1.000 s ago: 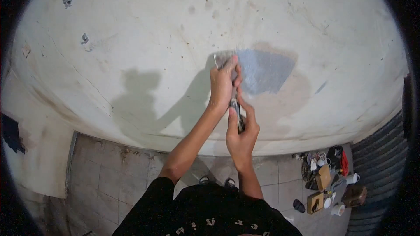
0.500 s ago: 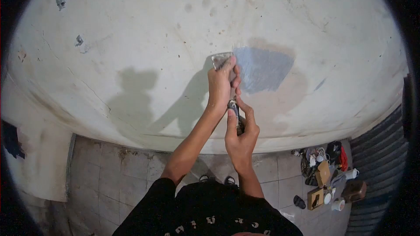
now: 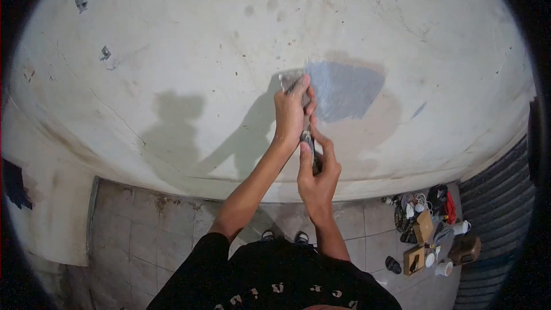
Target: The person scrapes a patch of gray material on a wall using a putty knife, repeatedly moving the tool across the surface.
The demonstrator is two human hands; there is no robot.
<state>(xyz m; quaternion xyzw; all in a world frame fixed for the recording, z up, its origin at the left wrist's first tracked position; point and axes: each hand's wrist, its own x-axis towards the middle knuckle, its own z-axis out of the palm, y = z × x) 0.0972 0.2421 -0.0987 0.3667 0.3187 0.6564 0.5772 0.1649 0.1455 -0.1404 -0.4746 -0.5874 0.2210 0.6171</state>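
Barely any shift since half a second ago: both hands and the scraper (image 3: 290,78) keep their place just left of the grey patch (image 3: 347,90), our landmark; we only see the blade blurrier now.

Left hand (image 3: 290,117): just left of the patch, closed round the scraper, no visible gap in the grip. One digit lies up over the blade face, tip by the blade's right corner, the corner nearest the patch. Other fingertips curl in along the scraper's right side, toward the patch. Blade sticks out past the fingers, up and left. We can't tell if its edge touches the wall (image 3: 229,34).

Right hand (image 3: 318,181): below the patch and a bit left. Fingers bent in on the dark, pale-smeared handle (image 3: 307,136), thumb on its left side, index along its right. Handle runs down between them; lower end mostly hidden by the hand, so we can't tell how the remaining fingers close.

Well below and right of the patch, on the floor (image 3: 155,235): two cardboard boxes (image 3: 411,264), a red cloth-like item (image 3: 450,209), white containers (image 3: 461,228), a dark slipper (image 3: 393,264). Ribbed shutter (image 3: 499,189) stands farther right.
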